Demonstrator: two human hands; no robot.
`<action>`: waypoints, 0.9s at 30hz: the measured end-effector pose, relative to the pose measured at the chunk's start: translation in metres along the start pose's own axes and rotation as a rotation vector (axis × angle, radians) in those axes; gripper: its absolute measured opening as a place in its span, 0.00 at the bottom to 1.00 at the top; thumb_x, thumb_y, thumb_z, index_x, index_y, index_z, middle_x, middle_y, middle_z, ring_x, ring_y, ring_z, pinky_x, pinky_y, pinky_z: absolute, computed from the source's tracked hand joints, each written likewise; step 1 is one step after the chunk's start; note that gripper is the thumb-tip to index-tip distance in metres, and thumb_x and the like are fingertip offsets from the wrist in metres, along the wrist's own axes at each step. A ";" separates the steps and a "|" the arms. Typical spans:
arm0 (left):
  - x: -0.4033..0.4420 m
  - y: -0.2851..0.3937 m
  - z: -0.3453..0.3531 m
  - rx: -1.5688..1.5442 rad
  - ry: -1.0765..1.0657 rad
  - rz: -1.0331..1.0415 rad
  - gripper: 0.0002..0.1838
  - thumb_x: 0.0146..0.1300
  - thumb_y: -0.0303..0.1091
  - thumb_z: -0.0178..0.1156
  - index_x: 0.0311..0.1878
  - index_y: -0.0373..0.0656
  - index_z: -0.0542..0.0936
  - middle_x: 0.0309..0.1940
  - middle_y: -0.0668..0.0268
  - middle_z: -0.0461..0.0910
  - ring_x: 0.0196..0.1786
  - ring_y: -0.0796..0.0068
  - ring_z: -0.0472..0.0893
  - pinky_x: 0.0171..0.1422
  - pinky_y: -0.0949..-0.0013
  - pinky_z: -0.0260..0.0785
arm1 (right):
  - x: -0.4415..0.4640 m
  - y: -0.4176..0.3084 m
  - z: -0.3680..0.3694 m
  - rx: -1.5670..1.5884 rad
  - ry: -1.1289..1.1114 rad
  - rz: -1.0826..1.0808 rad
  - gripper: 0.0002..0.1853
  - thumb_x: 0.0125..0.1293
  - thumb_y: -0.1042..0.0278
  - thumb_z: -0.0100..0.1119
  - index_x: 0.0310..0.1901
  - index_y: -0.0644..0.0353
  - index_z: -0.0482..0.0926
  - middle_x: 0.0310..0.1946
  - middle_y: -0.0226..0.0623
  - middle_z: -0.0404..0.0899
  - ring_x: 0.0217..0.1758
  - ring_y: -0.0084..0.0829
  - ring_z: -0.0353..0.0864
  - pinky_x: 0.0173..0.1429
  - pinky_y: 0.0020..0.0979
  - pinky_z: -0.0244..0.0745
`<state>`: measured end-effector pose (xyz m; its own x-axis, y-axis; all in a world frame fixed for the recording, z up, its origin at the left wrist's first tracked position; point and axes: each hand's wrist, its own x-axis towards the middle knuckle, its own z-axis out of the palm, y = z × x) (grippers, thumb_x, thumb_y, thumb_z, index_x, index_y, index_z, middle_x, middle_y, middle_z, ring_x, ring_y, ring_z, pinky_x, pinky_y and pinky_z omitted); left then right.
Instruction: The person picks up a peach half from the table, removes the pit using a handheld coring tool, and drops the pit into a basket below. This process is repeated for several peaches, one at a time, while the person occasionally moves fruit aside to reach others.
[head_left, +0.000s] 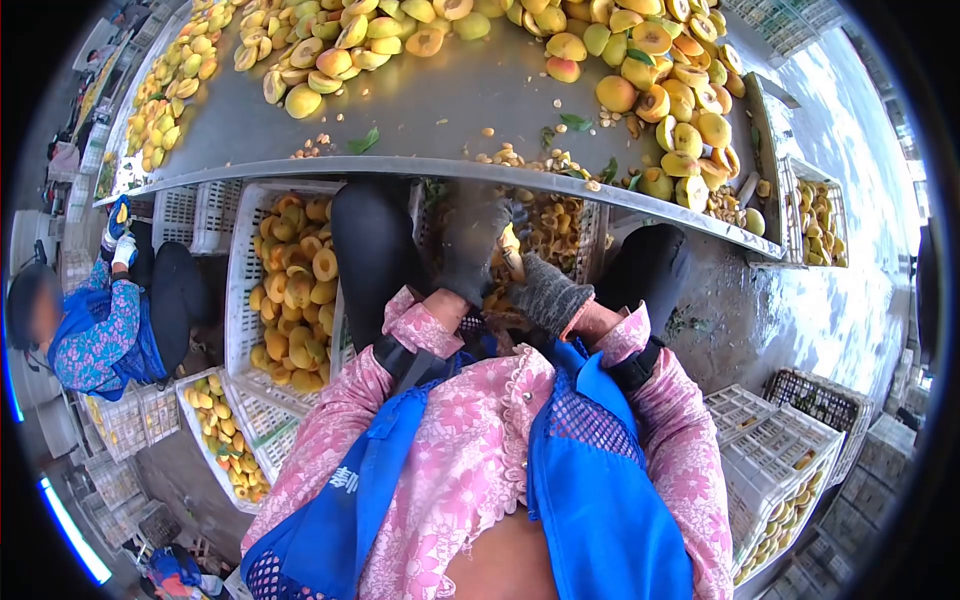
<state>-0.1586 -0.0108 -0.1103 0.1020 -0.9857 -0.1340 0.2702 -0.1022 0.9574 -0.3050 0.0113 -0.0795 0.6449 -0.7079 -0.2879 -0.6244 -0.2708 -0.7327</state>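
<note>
Both of my hands wear dark grey knitted gloves and meet between my knees, below the table's near edge. My left hand [470,245] is closed, slightly blurred, at a piece of yellow peach [510,239] that shows beside its fingers. Close against it, my right hand [550,295] is curled, its fingers pointing toward the fruit. A narrow, pale brownish thing lies between the two gloves; whether it is a tool or part of the fruit, I cannot make out. Beneath my hands sits a crate [592,240] with peach pieces and pits.
The metal table [430,110] bears heaps of halved peaches [690,110], loose pits and leaves. A white crate of peach halves [295,290] stands left of my knee. More crates [780,470] are stacked at the right. Another person [105,320] sits at the left.
</note>
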 end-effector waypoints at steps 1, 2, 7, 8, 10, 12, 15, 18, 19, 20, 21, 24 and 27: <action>0.001 -0.004 0.000 0.046 -0.004 0.042 0.10 0.61 0.30 0.53 0.41 0.34 0.76 0.37 0.60 0.78 0.38 0.75 0.77 0.44 0.72 0.71 | -0.001 0.006 0.001 -0.017 -0.047 -0.062 0.10 0.57 0.68 0.50 0.40 0.61 0.72 0.33 0.39 0.74 0.39 0.36 0.74 0.45 0.35 0.67; -0.001 -0.009 -0.001 -0.053 -0.022 -0.012 0.10 0.60 0.30 0.53 0.41 0.34 0.76 0.37 0.60 0.78 0.38 0.74 0.77 0.44 0.72 0.71 | -0.002 0.011 0.002 -0.032 -0.093 -0.124 0.09 0.58 0.68 0.49 0.39 0.60 0.73 0.34 0.39 0.73 0.40 0.36 0.73 0.47 0.35 0.66; 0.002 -0.015 -0.016 0.144 -0.083 -0.003 0.13 0.61 0.32 0.52 0.44 0.34 0.76 0.40 0.60 0.79 0.44 0.73 0.78 0.50 0.72 0.69 | 0.000 0.015 0.000 -0.498 -0.183 -0.448 0.08 0.58 0.68 0.49 0.38 0.56 0.74 0.36 0.36 0.72 0.43 0.33 0.71 0.49 0.36 0.64; 0.002 -0.016 -0.020 0.130 -0.159 -0.025 0.13 0.61 0.32 0.52 0.44 0.34 0.76 0.39 0.59 0.79 0.43 0.73 0.78 0.49 0.72 0.70 | -0.002 0.015 -0.001 -0.313 -0.178 -0.404 0.09 0.56 0.67 0.51 0.39 0.56 0.74 0.34 0.38 0.72 0.41 0.36 0.71 0.48 0.36 0.65; 0.000 0.009 -0.016 0.099 -0.313 -0.070 0.13 0.62 0.33 0.52 0.44 0.33 0.76 0.39 0.59 0.79 0.42 0.73 0.78 0.48 0.72 0.70 | -0.005 0.011 -0.007 0.055 -0.162 -0.306 0.13 0.52 0.64 0.55 0.40 0.56 0.74 0.31 0.42 0.72 0.38 0.42 0.71 0.44 0.36 0.67; 0.002 0.000 -0.019 0.064 -0.354 -0.087 0.13 0.62 0.34 0.51 0.43 0.33 0.76 0.39 0.58 0.79 0.41 0.71 0.79 0.47 0.70 0.71 | -0.001 0.015 -0.002 0.482 -0.258 -0.160 0.12 0.54 0.66 0.55 0.41 0.57 0.74 0.29 0.40 0.73 0.36 0.39 0.73 0.41 0.34 0.69; 0.002 0.000 -0.018 -0.082 -0.357 -0.162 0.14 0.61 0.34 0.50 0.42 0.33 0.77 0.37 0.59 0.79 0.40 0.72 0.79 0.45 0.70 0.72 | -0.007 0.000 -0.014 1.175 -0.341 0.232 0.11 0.57 0.68 0.55 0.42 0.58 0.73 0.27 0.35 0.74 0.31 0.31 0.75 0.32 0.29 0.71; -0.007 0.029 -0.004 -0.225 -0.313 -0.248 0.16 0.61 0.36 0.48 0.43 0.32 0.76 0.38 0.58 0.78 0.40 0.72 0.79 0.45 0.71 0.72 | -0.009 -0.007 -0.019 1.480 -0.403 0.387 0.11 0.59 0.69 0.55 0.43 0.60 0.72 0.27 0.32 0.75 0.26 0.23 0.75 0.25 0.23 0.70; -0.009 0.035 -0.001 -0.265 -0.295 -0.272 0.17 0.61 0.37 0.48 0.44 0.32 0.75 0.39 0.57 0.78 0.40 0.72 0.79 0.46 0.71 0.72 | -0.009 -0.007 -0.018 1.512 -0.428 0.380 0.10 0.60 0.69 0.55 0.43 0.60 0.72 0.27 0.30 0.75 0.25 0.21 0.75 0.22 0.21 0.69; -0.010 0.034 -0.001 -0.266 -0.313 -0.262 0.17 0.61 0.36 0.49 0.45 0.33 0.74 0.40 0.58 0.77 0.41 0.71 0.78 0.47 0.70 0.71 | -0.009 -0.007 -0.017 1.479 -0.395 0.369 0.12 0.59 0.69 0.55 0.44 0.60 0.72 0.26 0.30 0.75 0.23 0.21 0.75 0.22 0.21 0.68; -0.011 0.032 -0.002 -0.267 -0.330 -0.252 0.17 0.60 0.36 0.49 0.47 0.34 0.74 0.42 0.58 0.76 0.43 0.71 0.77 0.49 0.70 0.70 | -0.009 -0.009 -0.017 1.444 -0.362 0.358 0.13 0.58 0.69 0.56 0.44 0.61 0.72 0.26 0.30 0.75 0.22 0.21 0.75 0.21 0.21 0.68; -0.005 -0.019 -0.025 0.180 -0.316 0.023 0.19 0.63 0.38 0.46 0.52 0.35 0.70 0.46 0.58 0.74 0.48 0.66 0.75 0.52 0.64 0.70 | -0.015 -0.011 -0.023 1.362 -0.335 0.358 0.16 0.56 0.67 0.57 0.46 0.61 0.71 0.25 0.30 0.75 0.23 0.20 0.74 0.23 0.21 0.68; 0.007 -0.031 -0.028 0.204 -0.201 0.139 0.19 0.65 0.39 0.44 0.54 0.37 0.67 0.48 0.60 0.73 0.51 0.66 0.74 0.53 0.63 0.70 | -0.029 -0.041 -0.037 1.254 -0.311 0.287 0.18 0.55 0.66 0.58 0.47 0.61 0.72 0.25 0.29 0.74 0.22 0.19 0.72 0.23 0.20 0.67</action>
<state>-0.1391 -0.0108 -0.1481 -0.0722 -0.9967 0.0359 0.0669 0.0311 0.9973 -0.3146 0.0189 -0.0186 0.7379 -0.4148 -0.5324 -0.0349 0.7643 -0.6440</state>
